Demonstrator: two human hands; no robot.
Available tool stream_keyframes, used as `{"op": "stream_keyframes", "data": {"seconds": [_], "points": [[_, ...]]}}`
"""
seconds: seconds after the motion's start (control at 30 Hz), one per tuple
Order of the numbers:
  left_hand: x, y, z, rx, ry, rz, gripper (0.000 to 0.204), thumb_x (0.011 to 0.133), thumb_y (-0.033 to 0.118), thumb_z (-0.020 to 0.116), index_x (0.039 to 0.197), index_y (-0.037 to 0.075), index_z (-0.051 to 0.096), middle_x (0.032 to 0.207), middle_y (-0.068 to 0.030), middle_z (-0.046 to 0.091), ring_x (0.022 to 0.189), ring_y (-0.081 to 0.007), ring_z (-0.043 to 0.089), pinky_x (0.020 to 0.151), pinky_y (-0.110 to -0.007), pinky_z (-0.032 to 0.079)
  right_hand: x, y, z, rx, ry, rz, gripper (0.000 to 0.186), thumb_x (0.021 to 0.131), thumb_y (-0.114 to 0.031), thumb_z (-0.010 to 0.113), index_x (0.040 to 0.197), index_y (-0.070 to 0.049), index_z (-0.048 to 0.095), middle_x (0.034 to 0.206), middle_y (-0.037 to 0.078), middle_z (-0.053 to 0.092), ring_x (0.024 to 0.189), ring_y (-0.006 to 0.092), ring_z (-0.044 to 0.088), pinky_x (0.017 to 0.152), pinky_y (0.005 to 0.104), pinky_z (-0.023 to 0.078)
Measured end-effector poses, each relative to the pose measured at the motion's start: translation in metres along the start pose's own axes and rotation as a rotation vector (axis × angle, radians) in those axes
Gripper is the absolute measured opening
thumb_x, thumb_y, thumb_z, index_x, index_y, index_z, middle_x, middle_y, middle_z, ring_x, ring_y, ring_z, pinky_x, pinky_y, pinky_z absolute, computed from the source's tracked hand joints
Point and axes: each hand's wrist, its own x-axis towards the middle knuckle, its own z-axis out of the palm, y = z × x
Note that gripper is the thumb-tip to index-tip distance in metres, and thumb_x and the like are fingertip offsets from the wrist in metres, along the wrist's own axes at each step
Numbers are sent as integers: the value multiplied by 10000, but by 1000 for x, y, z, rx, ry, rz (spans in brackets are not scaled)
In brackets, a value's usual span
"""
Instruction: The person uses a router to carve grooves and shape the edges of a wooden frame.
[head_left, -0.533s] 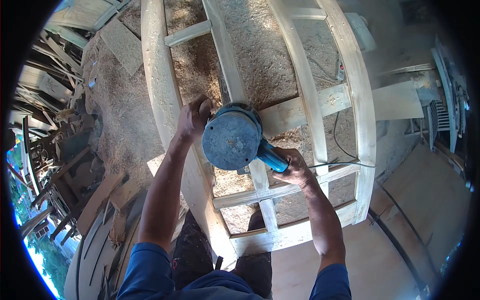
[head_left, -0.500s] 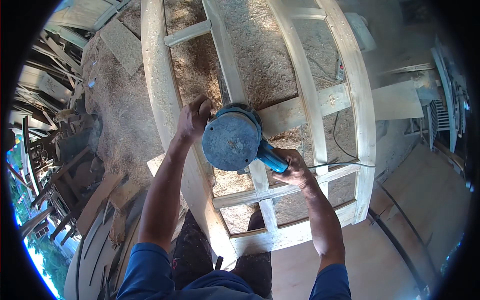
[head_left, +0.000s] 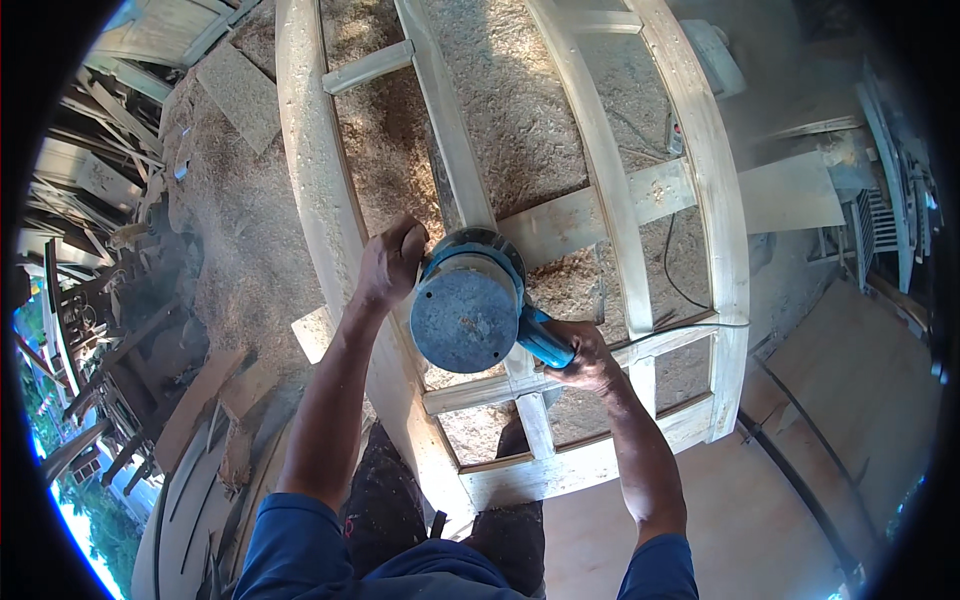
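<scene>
A blue handheld power tool (head_left: 466, 318) with a round grey top rests over a slat of a pale wooden frame (head_left: 545, 412). My right hand (head_left: 584, 356) wraps round its blue handle on the right. At the tool's upper left side my left hand (head_left: 394, 262) is closed in a fist-like grip; the part it holds is mostly hidden. The tool's underside, and where it meets the wood, cannot be seen. From near my right hand a dark power cord (head_left: 690, 327) runs rightward across the frame.
Wood shavings (head_left: 245, 235) cover the ground under and left of the frame. Scrap timber (head_left: 130, 340) is piled at the left. A cross board (head_left: 560, 230) passes beneath the slats. A power strip (head_left: 675, 135) lies beyond the frame's right side, and pale sheets (head_left: 830, 390) lie at the right.
The power tool has shifted slightly toward me along the slat, with both hands moving along with it. The view has shifted a little too.
</scene>
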Motion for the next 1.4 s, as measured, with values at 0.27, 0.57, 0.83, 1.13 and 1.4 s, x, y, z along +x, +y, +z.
{"op": "stream_keyframes", "data": {"seconds": [0.27,0.57,0.83,1.13,1.4], "points": [[-56,20,20,-62,-29,-76,249,975,210,454,900,15,589,803,-179,616,747,-358,654,680,-412,506,-52,-13,9,44,-90,153,383,615,-44,825,954,-88,651,804,96,676,695,289,682,617,370,533],[-52,25,19,-89,-26,-133,243,971,197,454,893,8,587,804,-197,620,743,-371,654,681,-422,505,-53,-17,9,-15,-74,135,447,587,-73,830,996,-52,649,868,119,684,755,316,680,663,395,535],[18,10,-10,-58,36,-94,250,973,207,453,857,18,568,751,-197,587,700,-384,629,649,-441,490,10,2,-1,19,-26,128,594,595,-70,842,1147,-16,630,960,124,706,826,227,697,769,352,563],[71,-20,-39,45,83,113,191,956,166,476,835,29,533,786,-180,567,688,-379,615,614,-440,480,79,14,-8,-16,-72,138,448,728,-266,770,1084,-29,638,845,138,674,714,275,674,700,353,543],[96,-34,-54,118,75,189,190,950,150,460,826,15,510,790,-177,558,673,-384,591,631,-449,473,113,2,-12,182,-108,323,407,786,-372,679,1003,-33,624,709,33,587,629,124,567,636,310,487]]}}
